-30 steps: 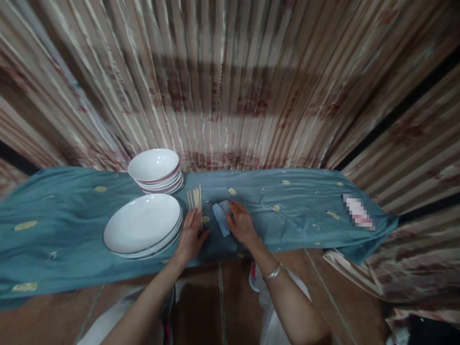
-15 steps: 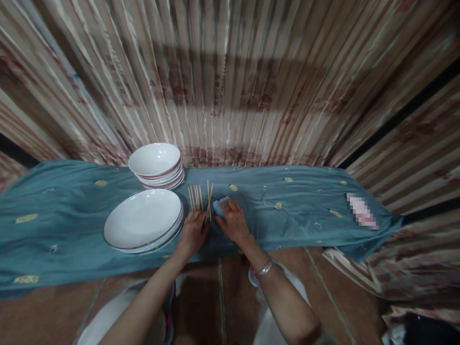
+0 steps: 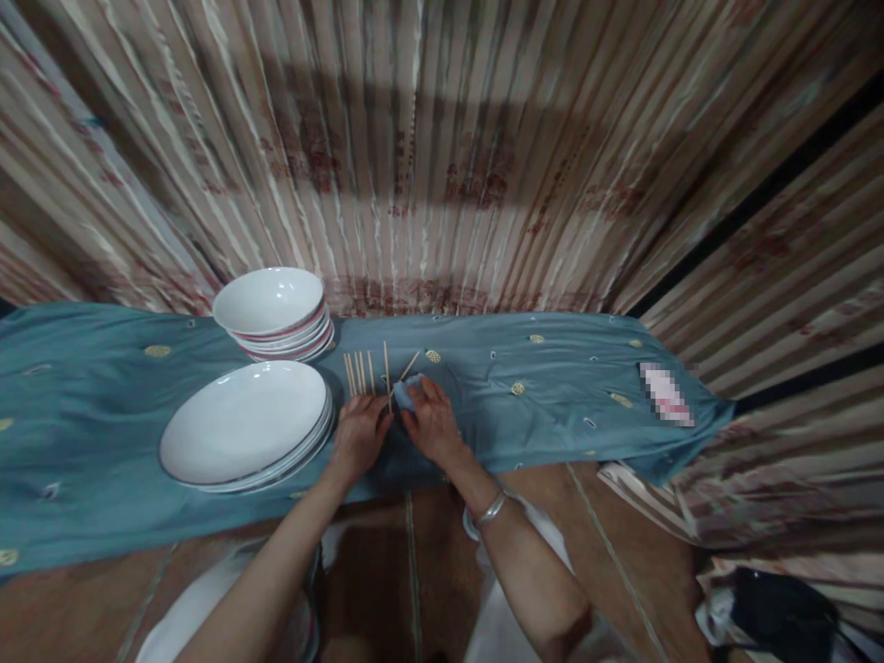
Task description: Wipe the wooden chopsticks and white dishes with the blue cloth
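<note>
My left hand (image 3: 361, 433) is closed at the near ends of several light wooden chopsticks (image 3: 358, 373) lying side by side on the cloth. One tilted chopstick (image 3: 409, 366) slants up and right from its fingertips, which seem to pinch the lower end. My right hand (image 3: 434, 424) is closed on a small light-blue cloth (image 3: 407, 393), pressed against that tilted chopstick. Between the hands another chopstick (image 3: 387, 368) lies upright in view, apart from the row. The fingers partly hide the lower ends.
A stack of white oval plates (image 3: 245, 419) stands left of my left hand. Behind it is a stack of white bowls (image 3: 273, 304) with red bands. A teal patterned tablecloth (image 3: 552, 405) covers the table. A blurred pinkish item (image 3: 667, 394) lies far right. Striped curtains (image 3: 442, 184) hang behind.
One chopstick now leans further right, between my left fingertips and the blue cloth. The other loose chopstick stands apart from it. The whole view has shifted slightly right.
</note>
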The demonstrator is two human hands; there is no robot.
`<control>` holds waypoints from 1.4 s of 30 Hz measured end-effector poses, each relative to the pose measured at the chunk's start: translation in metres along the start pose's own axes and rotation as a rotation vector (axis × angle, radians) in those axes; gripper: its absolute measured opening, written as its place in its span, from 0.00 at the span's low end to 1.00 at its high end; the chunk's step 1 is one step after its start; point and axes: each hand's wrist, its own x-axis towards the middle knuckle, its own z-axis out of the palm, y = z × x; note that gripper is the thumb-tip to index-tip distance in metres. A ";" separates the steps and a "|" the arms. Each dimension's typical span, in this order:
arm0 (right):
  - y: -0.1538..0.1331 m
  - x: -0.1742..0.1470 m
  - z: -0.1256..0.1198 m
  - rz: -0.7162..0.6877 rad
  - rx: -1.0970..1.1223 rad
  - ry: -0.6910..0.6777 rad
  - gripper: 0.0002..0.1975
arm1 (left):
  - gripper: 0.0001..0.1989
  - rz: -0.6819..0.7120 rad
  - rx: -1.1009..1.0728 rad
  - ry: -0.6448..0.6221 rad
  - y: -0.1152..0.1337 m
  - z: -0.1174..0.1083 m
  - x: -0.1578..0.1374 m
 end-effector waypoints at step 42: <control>0.015 0.005 -0.027 0.128 -0.005 -0.046 0.09 | 0.13 -0.076 -0.197 0.119 -0.006 -0.001 0.020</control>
